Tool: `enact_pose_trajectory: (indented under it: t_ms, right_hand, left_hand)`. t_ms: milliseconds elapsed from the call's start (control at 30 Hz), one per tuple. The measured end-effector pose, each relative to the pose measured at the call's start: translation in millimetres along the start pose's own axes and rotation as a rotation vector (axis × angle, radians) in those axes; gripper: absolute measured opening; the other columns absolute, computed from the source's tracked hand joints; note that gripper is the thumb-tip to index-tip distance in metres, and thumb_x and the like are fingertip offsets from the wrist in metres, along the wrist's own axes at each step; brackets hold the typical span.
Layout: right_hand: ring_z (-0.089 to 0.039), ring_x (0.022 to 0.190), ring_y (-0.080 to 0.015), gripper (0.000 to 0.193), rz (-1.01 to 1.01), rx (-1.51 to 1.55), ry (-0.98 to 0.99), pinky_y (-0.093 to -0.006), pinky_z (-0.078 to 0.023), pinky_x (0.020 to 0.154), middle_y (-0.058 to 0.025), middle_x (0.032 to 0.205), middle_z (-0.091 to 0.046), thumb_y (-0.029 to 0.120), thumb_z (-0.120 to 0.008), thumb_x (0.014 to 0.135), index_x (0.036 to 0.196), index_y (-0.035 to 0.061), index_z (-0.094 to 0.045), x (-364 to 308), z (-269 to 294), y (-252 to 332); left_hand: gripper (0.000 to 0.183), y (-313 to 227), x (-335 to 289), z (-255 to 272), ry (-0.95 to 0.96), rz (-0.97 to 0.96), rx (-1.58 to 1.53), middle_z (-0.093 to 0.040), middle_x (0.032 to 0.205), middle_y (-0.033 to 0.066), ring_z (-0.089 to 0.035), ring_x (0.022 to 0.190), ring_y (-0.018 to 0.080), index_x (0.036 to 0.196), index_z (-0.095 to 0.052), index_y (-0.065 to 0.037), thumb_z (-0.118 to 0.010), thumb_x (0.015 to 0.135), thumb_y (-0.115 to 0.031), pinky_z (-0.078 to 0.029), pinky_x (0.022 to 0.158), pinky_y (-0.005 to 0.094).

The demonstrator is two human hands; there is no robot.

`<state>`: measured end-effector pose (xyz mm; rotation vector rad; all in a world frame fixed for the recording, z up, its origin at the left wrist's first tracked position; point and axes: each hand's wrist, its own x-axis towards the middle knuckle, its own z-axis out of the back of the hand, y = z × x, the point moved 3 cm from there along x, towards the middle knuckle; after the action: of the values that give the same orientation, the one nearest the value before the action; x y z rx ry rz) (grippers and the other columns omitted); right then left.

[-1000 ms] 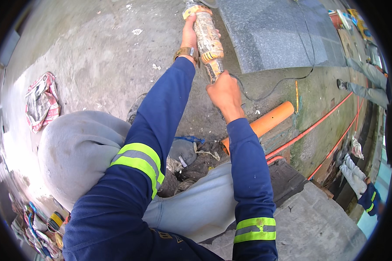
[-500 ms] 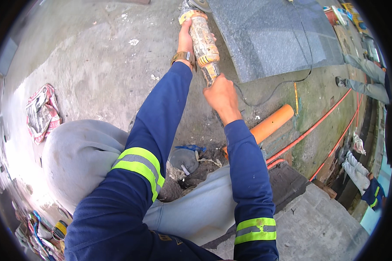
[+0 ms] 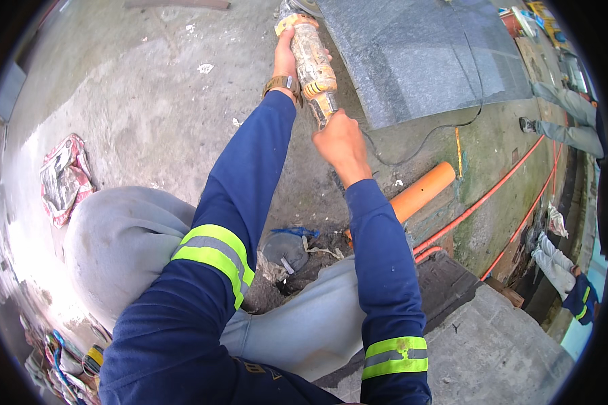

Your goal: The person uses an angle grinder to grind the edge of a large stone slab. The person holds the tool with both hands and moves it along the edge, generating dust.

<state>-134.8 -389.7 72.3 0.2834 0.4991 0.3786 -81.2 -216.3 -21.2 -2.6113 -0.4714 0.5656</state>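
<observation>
A worn yellow angle grinder [image 3: 313, 64] is held out in front of me with both arms stretched. Near its head, my left hand [image 3: 286, 57] wraps around the body, a brown-strapped watch on its wrist. My right hand [image 3: 342, 145] grips the narrow rear handle. The grinder's disc [image 3: 309, 7] sits at the top edge, close to the left edge of a large grey slab [image 3: 419, 61]; I cannot tell whether they touch. A dark power cord [image 3: 422, 143] runs from behind the handle over the floor and up onto the slab.
An orange pipe [image 3: 422, 192] lies right of my right forearm. Thin orange conduits [image 3: 483, 200] cross the floor further right. Two people stand or crouch at the right rim, one in grey trousers [image 3: 577, 138]. A crumpled red-white bag [image 3: 65, 179] and piled clutter [image 3: 64, 364] lie left.
Both hands and the grinder have shifted very slightly left and up. The grips are unchanged.
</observation>
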Motion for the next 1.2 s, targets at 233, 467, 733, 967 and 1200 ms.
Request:
enact_pose_trajectory:
  t_ms: [233,467,733,967,1200]
  right_hand:
    - [-0.065,0.097,-0.0462,0.041,0.03,0.044,-0.01,-0.0481,-0.053,0.086,-0.0342,0.097,-0.066,0.015,-0.067,0.076,0.105,-0.0116,-0.058,-1.7,-0.9,-3.6]
    - [-0.067,0.096,-0.0444,0.038,0.03,0.028,-0.001,-0.048,-0.054,0.084,-0.032,0.098,-0.067,0.012,-0.068,0.077,0.107,-0.0102,-0.058,-16.0,-6.2,-7.7]
    - [-0.066,0.095,-0.0452,0.036,0.046,0.02,0.005,-0.049,-0.054,0.083,-0.0328,0.098,-0.067,0.011,-0.067,0.078,0.105,-0.0109,-0.059,-18.8,-7.2,-11.6]
    - [-0.066,0.095,-0.0459,0.033,0.053,0.028,-0.007,-0.0494,-0.054,0.083,-0.0334,0.098,-0.066,0.009,-0.065,0.078,0.104,-0.011,-0.06,-11.0,-6.5,-7.8]
    - [-0.066,0.097,-0.0458,0.035,0.044,0.029,-0.007,-0.0492,-0.053,0.085,-0.0332,0.1,-0.066,0.01,-0.065,0.078,0.105,-0.0102,-0.059,-2.9,-5.7,-5.4]
  left_hand:
    - [0.071,1.1,-6.0,-1.7,0.001,-0.01,0.037,-0.065,0.096,0.0272,-0.069,0.08,0.0381,0.13,-0.045,0.001,-0.042,0.092,-0.059,-0.059,0.068,0.0497]
    - [0.071,4.0,-18.4,2.6,0.041,-0.01,0.021,-0.065,0.096,0.0274,-0.069,0.08,0.0384,0.126,-0.046,0.0,-0.042,0.091,-0.06,-0.059,0.067,0.0498]
    - [0.069,6.3,-25.6,-0.3,0.012,-0.023,0.005,-0.066,0.091,0.0273,-0.07,0.075,0.0382,0.123,-0.051,0.001,-0.046,0.089,-0.059,-0.059,0.063,0.0497]
    - [0.072,4.2,-12.1,3.7,0.019,-0.016,0.009,-0.065,0.094,0.0283,-0.07,0.077,0.0389,0.125,-0.05,0.001,-0.045,0.089,-0.061,-0.059,0.063,0.0509]
    - [0.073,3.7,-2.5,4.4,0.027,-0.022,0.02,-0.065,0.095,0.0285,-0.07,0.077,0.0395,0.127,-0.049,0.001,-0.045,0.089,-0.061,-0.059,0.063,0.0514]
